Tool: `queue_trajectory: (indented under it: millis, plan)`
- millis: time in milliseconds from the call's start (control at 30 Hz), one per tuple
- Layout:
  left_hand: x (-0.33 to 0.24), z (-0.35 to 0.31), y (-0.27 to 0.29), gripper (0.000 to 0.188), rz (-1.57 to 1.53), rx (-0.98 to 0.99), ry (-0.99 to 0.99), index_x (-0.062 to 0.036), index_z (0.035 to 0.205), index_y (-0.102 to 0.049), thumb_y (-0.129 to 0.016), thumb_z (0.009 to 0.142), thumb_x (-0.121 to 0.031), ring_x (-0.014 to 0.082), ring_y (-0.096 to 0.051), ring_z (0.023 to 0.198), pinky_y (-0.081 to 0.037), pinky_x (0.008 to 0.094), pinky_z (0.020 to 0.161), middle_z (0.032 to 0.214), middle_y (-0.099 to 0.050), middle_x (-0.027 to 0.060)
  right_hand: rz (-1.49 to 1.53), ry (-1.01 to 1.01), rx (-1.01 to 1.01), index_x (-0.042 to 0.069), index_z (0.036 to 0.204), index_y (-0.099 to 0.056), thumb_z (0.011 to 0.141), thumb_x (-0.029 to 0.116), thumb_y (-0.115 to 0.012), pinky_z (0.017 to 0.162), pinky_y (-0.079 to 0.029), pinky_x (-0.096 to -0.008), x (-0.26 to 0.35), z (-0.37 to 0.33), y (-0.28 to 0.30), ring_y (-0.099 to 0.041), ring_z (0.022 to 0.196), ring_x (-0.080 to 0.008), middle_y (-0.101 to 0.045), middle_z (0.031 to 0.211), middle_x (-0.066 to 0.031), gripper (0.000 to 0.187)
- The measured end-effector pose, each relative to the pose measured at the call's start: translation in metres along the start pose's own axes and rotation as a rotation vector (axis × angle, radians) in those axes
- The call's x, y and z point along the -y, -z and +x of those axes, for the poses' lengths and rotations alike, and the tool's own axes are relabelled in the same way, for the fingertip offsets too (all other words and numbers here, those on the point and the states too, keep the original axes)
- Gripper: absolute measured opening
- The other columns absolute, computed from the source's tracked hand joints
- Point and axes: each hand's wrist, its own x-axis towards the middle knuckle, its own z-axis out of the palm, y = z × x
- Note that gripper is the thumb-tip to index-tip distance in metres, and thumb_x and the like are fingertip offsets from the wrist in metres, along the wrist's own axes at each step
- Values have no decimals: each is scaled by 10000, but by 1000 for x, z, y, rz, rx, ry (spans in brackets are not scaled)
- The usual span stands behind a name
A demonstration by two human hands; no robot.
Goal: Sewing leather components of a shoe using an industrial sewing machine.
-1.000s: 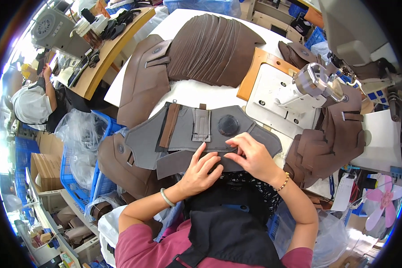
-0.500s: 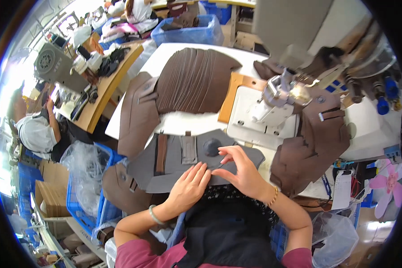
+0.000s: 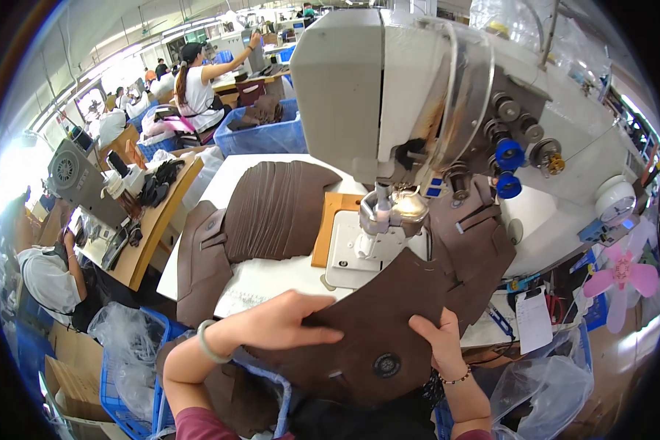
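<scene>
A brown leather-like panel [image 3: 374,323] is held up at a tilt in front of me, smooth brown face showing, with a dark round badge [image 3: 386,364] low on it. My left hand [image 3: 290,323] grips its upper left edge, some fingers lying over the face. At the right edge my right hand [image 3: 444,341] pinches the panel, thumb on the face and the other fingers mostly hidden behind. Just beyond the panel's top corner are the sewing machine's needle and presser area [image 3: 389,213] and its white plate [image 3: 345,253].
A fanned stack of brown pieces [image 3: 279,213] lies on the white table, with more brown panels [image 3: 198,271] to its left and others [image 3: 469,249] right of the needle. The large machine head [image 3: 341,95] overhangs the table. Blue crates [image 3: 128,389] stand left; a pink fan [image 3: 620,271] is right.
The panel, which lay flat with its grey backing up, is now lifted and turned brown face up. My hands have moved apart to its two sides. The view has tilted upward.
</scene>
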Motion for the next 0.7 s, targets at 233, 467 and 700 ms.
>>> queue_trajectory:
  millis: [233, 467, 700]
  plan:
    - [30, 82, 12, 419, -330, 118, 151, 16, 994, -681, -623, 919, -392, 40, -531, 679, -452, 252, 612, 751, -626, -23, 123, 175, -349, -25, 1086, -620, 912, 95, -605, 734, -501, -243, 39, 27, 9, -624, 864, -113, -656, 995, -62, 212]
    - [49, 107, 25, 286, -902, 39, 268, 72, 944, -660, -635, 908, -210, 109, -657, 658, -544, 231, 563, 845, -687, 84, 123, -62, -244, -6, 991, -652, 891, 194, -632, 650, -500, -226, 67, 92, 46, -634, 759, -87, -667, 914, -50, 224]
    - [47, 115, 7, 280, -1156, -302, 202, 62, 937, -654, -610, 922, -215, 154, -684, 700, -577, 256, 640, 851, -689, 112, 172, 27, -178, 85, 915, -622, 892, 245, -653, 608, -483, -232, 85, 131, 71, -587, 671, -80, -600, 821, 12, 165]
